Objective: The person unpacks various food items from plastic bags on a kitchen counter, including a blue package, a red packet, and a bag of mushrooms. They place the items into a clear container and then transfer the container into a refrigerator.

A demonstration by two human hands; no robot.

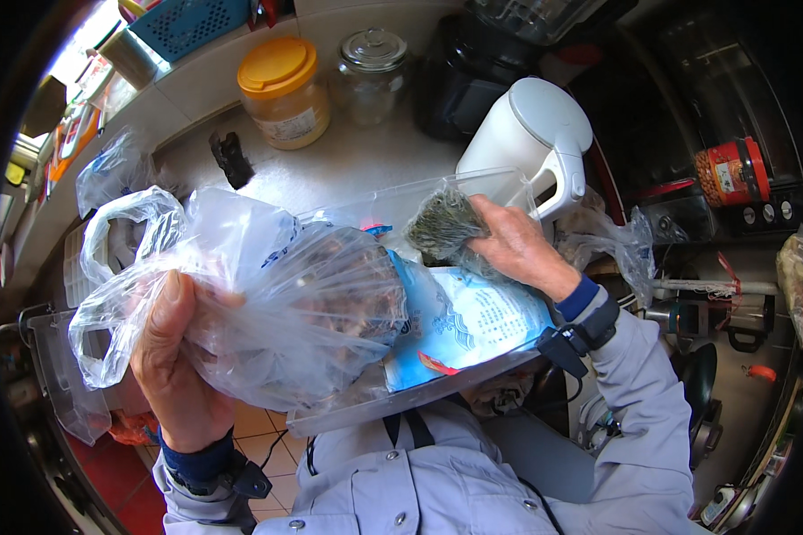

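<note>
My left hand (174, 348) grips the gathered neck of a clear plastic bag (254, 321) with loop handles, which holds brownish contents I cannot make out. The bag lies over the left part of a clear plastic bin (415, 394). At the bin's far right, my right hand (515, 244) holds a small clear bag of dried green-brown matter (445, 224). Beneath both, a blue and white printed packet (475, 314) lies in the bin, with a small red packet corner (437, 364) by the near wall.
Behind the bin stand a white electric kettle (528, 140), a yellow-lidded jar (284, 93), a lidded glass jar (373, 73) and a black appliance (468, 80). A dark object (231, 160) lies on the counter (194, 157). On the right, a red-lidded jar (733, 172) sits near crumpled plastic bags (615, 247).
</note>
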